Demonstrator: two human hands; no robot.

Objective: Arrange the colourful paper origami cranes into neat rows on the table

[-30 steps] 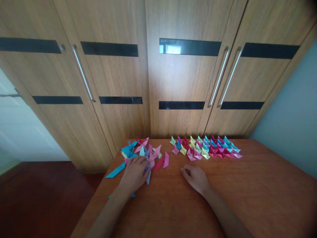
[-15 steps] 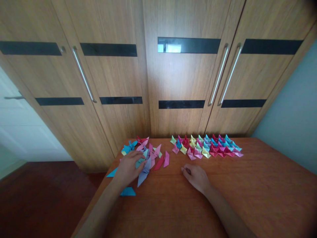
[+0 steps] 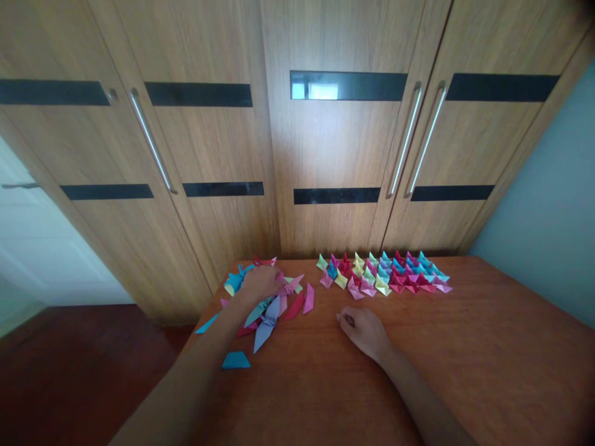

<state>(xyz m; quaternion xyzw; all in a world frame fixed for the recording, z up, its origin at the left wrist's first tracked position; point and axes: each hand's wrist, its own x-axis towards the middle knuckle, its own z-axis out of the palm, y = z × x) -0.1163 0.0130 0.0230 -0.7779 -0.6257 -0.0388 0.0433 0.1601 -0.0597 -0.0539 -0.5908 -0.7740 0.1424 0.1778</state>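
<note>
My left hand (image 3: 263,282) reaches over the far part of a loose pile of folded paper pieces on the left of the table. Its fingers are bent together and point down among pink paper; what lies between them is hidden. A lavender origami piece (image 3: 267,323) with pointed ends and a teal one (image 3: 256,313) lie nearer me, below this hand. Pink origami (image 3: 292,285) sits just right of the fingers. My right hand (image 3: 364,331) rests on the tabletop in a loose fist, with nothing visible in it.
Small folded paper pieces in several colours (image 3: 382,284) stand in rows at the table's back right. A blue folded strip (image 3: 236,360) lies near the left edge; red (image 3: 294,306) and pink strips (image 3: 309,298) lie by the pile. A wooden wardrobe (image 3: 334,226) rises behind the table (image 3: 325,390).
My left hand has moved away from me and slightly right, off the lavender and teal pieces, its fingers now bent in. The right hand has stayed in place. The view has shifted slightly.
</note>
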